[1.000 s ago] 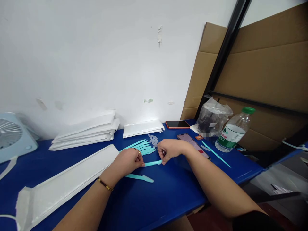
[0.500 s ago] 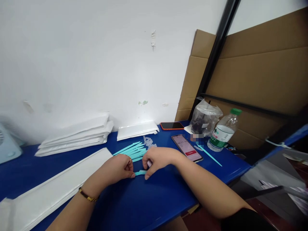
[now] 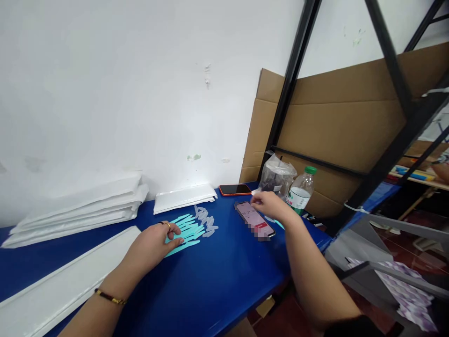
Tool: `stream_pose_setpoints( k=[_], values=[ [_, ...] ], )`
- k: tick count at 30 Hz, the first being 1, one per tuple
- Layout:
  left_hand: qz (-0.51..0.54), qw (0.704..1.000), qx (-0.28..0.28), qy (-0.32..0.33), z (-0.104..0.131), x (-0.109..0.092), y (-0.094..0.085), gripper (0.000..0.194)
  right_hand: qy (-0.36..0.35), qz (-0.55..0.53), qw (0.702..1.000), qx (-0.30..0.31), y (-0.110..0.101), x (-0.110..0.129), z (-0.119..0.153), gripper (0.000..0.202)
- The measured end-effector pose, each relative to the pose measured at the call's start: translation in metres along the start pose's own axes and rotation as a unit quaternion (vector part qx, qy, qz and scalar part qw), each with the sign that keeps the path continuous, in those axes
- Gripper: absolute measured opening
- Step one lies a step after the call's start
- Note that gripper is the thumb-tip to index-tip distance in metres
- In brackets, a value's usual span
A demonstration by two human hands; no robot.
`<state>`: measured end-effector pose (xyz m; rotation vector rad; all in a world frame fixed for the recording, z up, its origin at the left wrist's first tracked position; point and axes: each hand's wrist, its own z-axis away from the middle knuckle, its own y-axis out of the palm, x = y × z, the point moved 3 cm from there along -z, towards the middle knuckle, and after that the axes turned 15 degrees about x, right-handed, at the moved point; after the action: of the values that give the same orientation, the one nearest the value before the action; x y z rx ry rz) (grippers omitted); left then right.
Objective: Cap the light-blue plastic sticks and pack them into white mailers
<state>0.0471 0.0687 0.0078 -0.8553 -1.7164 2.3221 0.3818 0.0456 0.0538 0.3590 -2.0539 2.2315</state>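
My left hand (image 3: 154,241) rests at the left side of a pile of slim turquoise sticks (image 3: 189,229) that look like eyebrow razors. Its thumb and fingers are apart, with turquoise showing between them. Several translucent blade caps (image 3: 206,220) lie loosely just right of the pile. Over the far right corner of a lit phone (image 3: 253,216), my right hand (image 3: 270,203) has its fingers pinched together; whatever is in them is hidden. Part of another turquoise stick (image 3: 279,224) shows beneath my right wrist.
White padded packs are stacked at the left (image 3: 77,210), with one long pack (image 3: 80,276) in front and a smaller pack (image 3: 185,197) by the wall. An orange-edged phone (image 3: 235,189), a bagged cup (image 3: 275,173) and a water bottle (image 3: 300,189) stand or lie at the back right.
My hands have parted: the right has moved right to the lit phone, the left onto the turquoise pile. The stick between them has left that spot. The view has turned right.
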Motion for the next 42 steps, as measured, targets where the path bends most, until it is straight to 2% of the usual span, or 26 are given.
stream_pose_setpoints(
  k=[2,3,6,12,15,17,19,20,21,23,25,26,28,30,32,35,37,40,42],
  values=[
    [0.003,1.0,-0.005,0.005,0.002,-0.003,-0.001,0.032,0.122,0.052,0.991,0.016,0.007,-0.039,0.01,0.016],
    [0.003,1.0,-0.007,0.008,0.003,-0.003,-0.001,0.031,0.152,0.079,0.985,0.037,0.013,-0.054,0.013,0.017],
    [0.007,1.0,-0.006,0.014,0.003,-0.003,0.0,0.029,0.159,0.111,0.977,0.092,0.033,-0.081,0.013,0.018],
    [0.01,0.999,-0.015,0.026,0.005,-0.002,0.002,0.026,0.184,0.15,0.969,0.064,0.05,-0.092,0.007,0.015],
    [0.026,0.999,-0.022,0.039,0.006,-0.004,0.002,0.025,0.197,0.15,0.967,0.064,0.045,-0.096,0.009,0.013],
    [0.049,0.997,-0.027,0.052,0.007,-0.007,0.002,0.025,0.205,0.138,0.968,0.041,0.034,-0.094,0.015,0.01],
    [0.096,0.993,-0.034,0.066,0.008,-0.012,0.004,0.027,0.195,0.107,0.975,-0.014,0.018,-0.078,0.02,0.009],
    [0.132,0.988,-0.036,0.074,0.008,-0.015,0.004,0.029,0.17,0.081,0.981,-0.043,0.01,-0.062,0.022,0.01],
    [0.175,0.981,-0.036,0.081,0.008,-0.018,0.006,0.032,0.133,0.049,0.987,-0.07,0.003,-0.042,0.022,0.012],
    [0.278,0.955,-0.033,0.098,0.008,-0.024,0.009,0.038,0.011,-0.032,0.997,-0.071,-0.002,0.011,0.018,0.014],
    [0.385,0.916,-0.027,0.108,0.007,-0.027,0.013,0.045,-0.11,-0.109,0.988,-0.022,0.007,0.071,0.007,0.014],
    [0.433,0.894,-0.023,0.111,0.006,-0.028,0.014,0.048,-0.15,-0.138,0.979,-0.019,0.013,0.099,0.001,0.013],
    [0.504,0.855,-0.023,0.119,0.005,-0.026,0.017,0.046,-0.198,-0.164,0.966,-0.015,0.031,0.143,-0.013,0.01],
    [0.547,0.828,-0.037,0.12,0.002,-0.02,0.018,0.04,-0.207,-0.179,0.962,-0.018,0.048,0.169,-0.027,0.007],
    [0.572,0.812,-0.056,0.106,-0.001,-0.014,0.018,0.037,-0.207,-0.213,0.955,-0.018,0.061,0.176,-0.038,0.008],
    [0.581,0.807,-0.07,0.079,-0.005,-0.006,0.018,0.034,-0.202,-0.286,0.936,0.01,0.071,0.166,-0.046,0.015],
    [0.55,0.829,-0.075,0.071,-0.006,-0.004,0.016,0.035,-0.2,-0.331,0.922,0.023,0.07,0.155,-0.047,0.019],
    [0.475,0.873,-0.087,0.067,-0.005,-0.002,0.015,0.039,-0.227,-0.383,0.895,0.007,0.062,0.142,-0.047,0.022],
    [0.46,0.879,-0.095,0.081,-0.004,-0.001,0.014,0.041,-0.25,-0.414,0.875,0.001,0.058,0.136,-0.047,0.022]
  ],
)
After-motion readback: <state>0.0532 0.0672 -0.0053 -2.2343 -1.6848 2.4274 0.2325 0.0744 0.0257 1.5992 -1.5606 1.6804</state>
